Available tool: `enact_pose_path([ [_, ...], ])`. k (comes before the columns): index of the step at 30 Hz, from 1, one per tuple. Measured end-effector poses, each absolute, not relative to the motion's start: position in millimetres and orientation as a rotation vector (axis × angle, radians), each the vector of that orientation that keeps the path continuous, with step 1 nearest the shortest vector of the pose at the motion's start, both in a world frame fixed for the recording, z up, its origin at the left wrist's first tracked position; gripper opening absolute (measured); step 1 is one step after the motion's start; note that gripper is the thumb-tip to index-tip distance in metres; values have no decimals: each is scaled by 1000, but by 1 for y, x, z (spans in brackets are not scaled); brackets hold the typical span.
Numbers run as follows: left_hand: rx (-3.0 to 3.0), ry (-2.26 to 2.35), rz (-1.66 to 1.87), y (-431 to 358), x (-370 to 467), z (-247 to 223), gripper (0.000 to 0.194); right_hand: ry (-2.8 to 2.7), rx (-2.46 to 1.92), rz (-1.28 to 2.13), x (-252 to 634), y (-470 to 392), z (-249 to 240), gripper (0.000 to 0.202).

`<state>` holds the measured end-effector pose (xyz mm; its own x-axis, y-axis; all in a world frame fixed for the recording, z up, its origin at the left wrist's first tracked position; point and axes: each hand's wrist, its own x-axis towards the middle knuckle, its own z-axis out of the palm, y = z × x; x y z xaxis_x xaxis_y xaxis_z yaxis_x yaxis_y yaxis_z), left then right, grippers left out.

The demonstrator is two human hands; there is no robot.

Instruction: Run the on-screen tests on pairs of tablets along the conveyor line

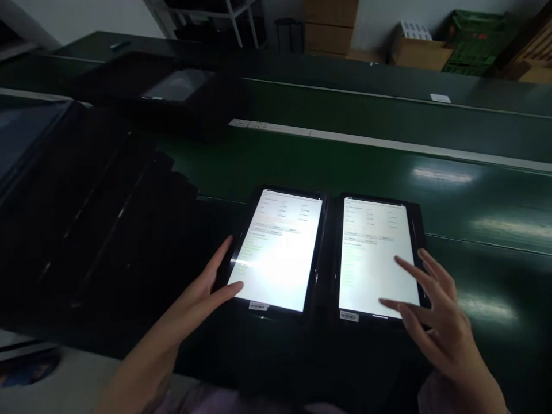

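Note:
Two tablets with lit white screens lie side by side on the dark green table, a narrow gap between them. My left hand (211, 284) is at the lower left edge of the left tablet (280, 253), thumb over the screen's corner and a finger along the side, the rest hidden. Over the lower right part of the right tablet (375, 259) is my right hand (435, 310), its fingers spread and holding nothing. Whether its fingertips touch the glass I cannot tell. Both screens show rows of small text and grey buttons, and each tablet has a barcode label at its bottom left.
Dark stacked devices (99, 201) fill the left side of the table (483, 207). Another dark device (176, 85) lies behind them. A white strip (345, 138) crosses the table. Beyond it stand cardboard boxes (420, 54), green crates (474, 40) and a stool (288, 26).

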<state>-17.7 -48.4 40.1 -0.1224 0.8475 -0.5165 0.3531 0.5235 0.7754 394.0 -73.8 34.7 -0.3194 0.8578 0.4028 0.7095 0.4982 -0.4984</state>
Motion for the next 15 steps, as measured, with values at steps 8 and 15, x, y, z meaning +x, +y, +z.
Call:
enact_pose_path([
  [8, 1421, 1787, 225, -55, -9, 36, 127, -1839, -1332, 147, 398, -71, 31, 43],
  [15, 1325, 1897, 443, -29, 16, 39, 121, -1898, -1213, 170, 391, -70, 33, 44],
])
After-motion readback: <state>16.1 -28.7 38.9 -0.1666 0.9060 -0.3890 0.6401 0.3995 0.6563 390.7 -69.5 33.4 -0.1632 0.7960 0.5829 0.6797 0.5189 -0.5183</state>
